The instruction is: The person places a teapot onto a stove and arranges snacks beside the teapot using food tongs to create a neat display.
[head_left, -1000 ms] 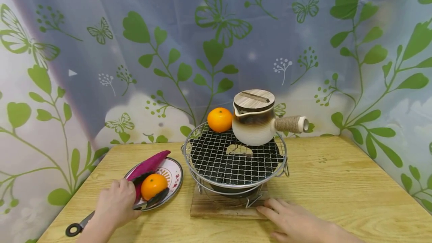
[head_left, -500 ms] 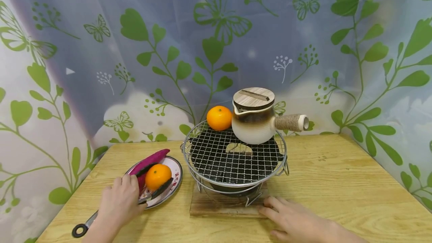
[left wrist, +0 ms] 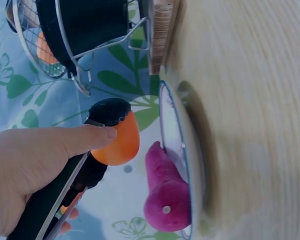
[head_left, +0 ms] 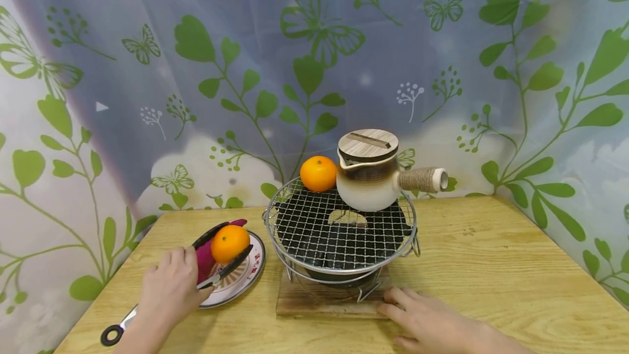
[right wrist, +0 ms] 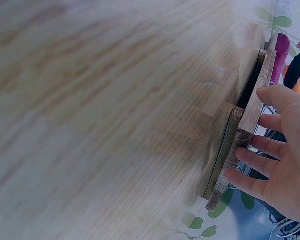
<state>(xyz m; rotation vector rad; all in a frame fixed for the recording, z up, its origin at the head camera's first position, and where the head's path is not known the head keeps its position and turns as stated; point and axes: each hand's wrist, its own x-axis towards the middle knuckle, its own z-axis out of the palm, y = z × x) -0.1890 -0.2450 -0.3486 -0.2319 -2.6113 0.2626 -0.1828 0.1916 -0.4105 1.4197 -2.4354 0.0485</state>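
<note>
My left hand [head_left: 169, 288] grips a pair of black-tipped metal tongs [left wrist: 50, 202] around their middle. Between the tong tips is an orange [head_left: 230, 245], a mandarin-like fruit, held above the plate [head_left: 259, 272] at the left. In the left wrist view a gap shows between this fruit and the plate. A purple sweet potato [left wrist: 167, 200] lies on the plate, partly hidden behind the fruit and tongs in the head view. With fingers extended, my right hand [head_left: 422, 318] rests at the near right corner of the wooden board [head_left: 324, 307] under the grill.
A round wire grill rack [head_left: 300, 245] sits on a black stove in the middle. At its back stand another orange [head_left: 318, 173] and a lidded clay pot [head_left: 368, 187], whose rope-wrapped handle [head_left: 417, 180] juts right. A patterned curtain [head_left: 236, 42] hangs behind the table [head_left: 481, 255].
The left hand's tongs have closed on the orange and raised it off the plate, shifting slightly up and right. My right hand stays at the board.
</note>
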